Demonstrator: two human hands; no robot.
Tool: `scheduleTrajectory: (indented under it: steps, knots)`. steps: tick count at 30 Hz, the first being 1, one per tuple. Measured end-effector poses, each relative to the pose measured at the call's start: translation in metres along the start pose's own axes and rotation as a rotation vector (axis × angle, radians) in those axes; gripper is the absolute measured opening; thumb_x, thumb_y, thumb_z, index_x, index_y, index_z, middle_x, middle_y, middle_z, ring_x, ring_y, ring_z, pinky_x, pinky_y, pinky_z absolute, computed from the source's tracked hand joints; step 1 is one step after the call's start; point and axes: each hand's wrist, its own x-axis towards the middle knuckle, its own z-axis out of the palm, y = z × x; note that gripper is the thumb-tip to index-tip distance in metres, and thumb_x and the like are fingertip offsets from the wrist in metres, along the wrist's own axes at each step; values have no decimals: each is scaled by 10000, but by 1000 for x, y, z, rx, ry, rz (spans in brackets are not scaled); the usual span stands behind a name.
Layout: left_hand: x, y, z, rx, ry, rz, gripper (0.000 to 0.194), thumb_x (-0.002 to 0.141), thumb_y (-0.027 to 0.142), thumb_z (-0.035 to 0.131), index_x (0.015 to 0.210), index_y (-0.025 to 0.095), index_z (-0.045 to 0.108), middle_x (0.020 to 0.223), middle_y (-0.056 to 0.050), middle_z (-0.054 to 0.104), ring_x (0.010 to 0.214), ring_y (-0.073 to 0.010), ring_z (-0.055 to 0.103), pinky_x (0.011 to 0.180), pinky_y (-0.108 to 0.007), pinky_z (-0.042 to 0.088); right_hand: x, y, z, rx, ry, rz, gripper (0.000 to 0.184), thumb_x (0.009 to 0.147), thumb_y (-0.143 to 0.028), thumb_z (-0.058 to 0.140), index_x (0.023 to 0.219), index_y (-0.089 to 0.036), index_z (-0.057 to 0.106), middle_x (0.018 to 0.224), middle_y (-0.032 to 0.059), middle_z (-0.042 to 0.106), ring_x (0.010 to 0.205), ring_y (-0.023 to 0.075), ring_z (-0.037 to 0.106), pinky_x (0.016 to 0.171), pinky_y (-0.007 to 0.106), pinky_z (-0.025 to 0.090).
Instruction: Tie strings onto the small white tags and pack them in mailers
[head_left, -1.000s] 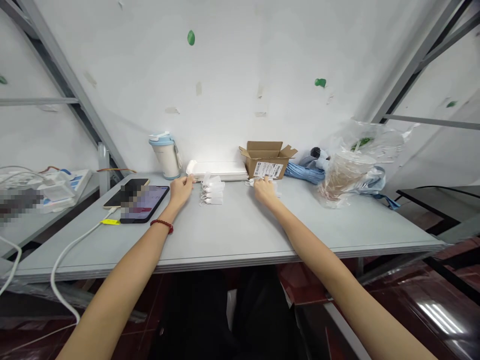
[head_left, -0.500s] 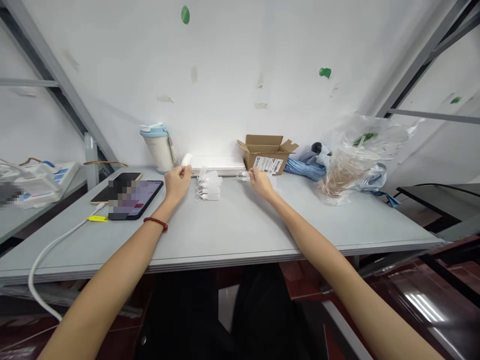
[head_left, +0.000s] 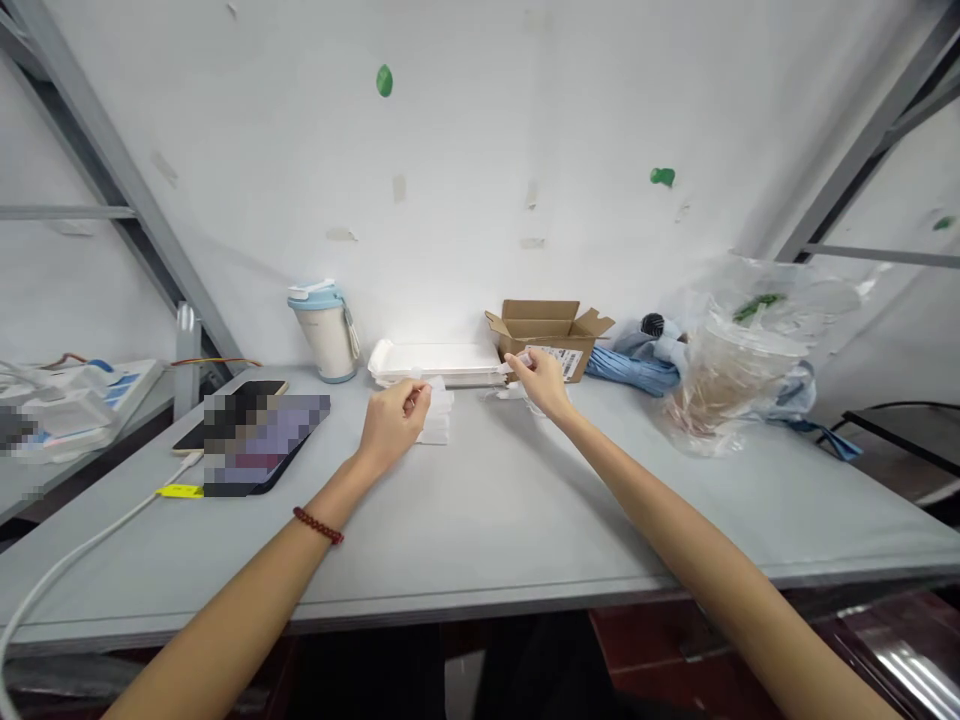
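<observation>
My left hand (head_left: 391,422) is closed in a pinch over the left pile of small white string tags (head_left: 436,428). Its fingertips hide part of the pile, and what they hold is unclear. My right hand (head_left: 543,384) pinches a small white tag (head_left: 513,367) in front of the cardboard box. Beneath that hand lie more white tags (head_left: 510,393) on the table, partly covered by it. Just behind both hands, a stack of white trays (head_left: 442,358) rests against the wall.
On the grey table (head_left: 480,520) stand a cream cup with a blue lid (head_left: 324,335) and an open cardboard box (head_left: 540,318). Two phones (head_left: 300,425) and a white cable (head_left: 97,535) lie left. Blue cloth (head_left: 630,368) and a clear plastic bag (head_left: 731,370) sit right.
My left hand has moved right, from the trays' left end to the tag pile. My right hand has lifted a tag a little. The camera view has tilted up.
</observation>
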Motion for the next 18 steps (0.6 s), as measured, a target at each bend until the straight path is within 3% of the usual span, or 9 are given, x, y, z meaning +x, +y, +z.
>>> scheduleTrajectory:
  steps: [4,9,11,14,18]
  knots:
    - [-4,11,1,-123,-157,-109,347,814,401,472,968,133,627,663,-12,601,540,-136,506,572,-257,397,-24,-10,2,440,-188,16,400,747,-532,603,858,-148,629,662,-3,598,620,120,518,586,234,369]
    - [-6,21,-2,-226,-335,-191,465,824,428,476,1153,111,565,625,2,613,577,-157,564,582,-258,417,-55,-25,-2,542,-337,80,406,714,-540,647,865,-163,638,671,8,624,584,106,493,539,228,338]
    - [-6,24,-4,-253,-370,-210,408,829,433,473,1073,135,607,613,2,617,541,-146,538,528,-246,391,-60,-31,-4,558,-342,84,389,727,-533,639,869,-172,638,680,10,628,596,110,501,539,230,342]
    - [-4,25,-7,-279,-409,-218,307,817,427,498,799,167,661,590,-1,615,487,-120,474,479,-235,352,-61,-35,-7,572,-324,89,371,738,-520,634,871,-174,636,704,18,635,635,121,527,561,238,368]
    - [-1,21,-9,-357,-410,-279,338,784,442,543,613,166,638,551,-5,596,416,-87,376,436,-235,314,-58,-30,-7,559,-264,117,364,743,-518,626,852,-172,640,699,28,637,675,138,554,591,254,401]
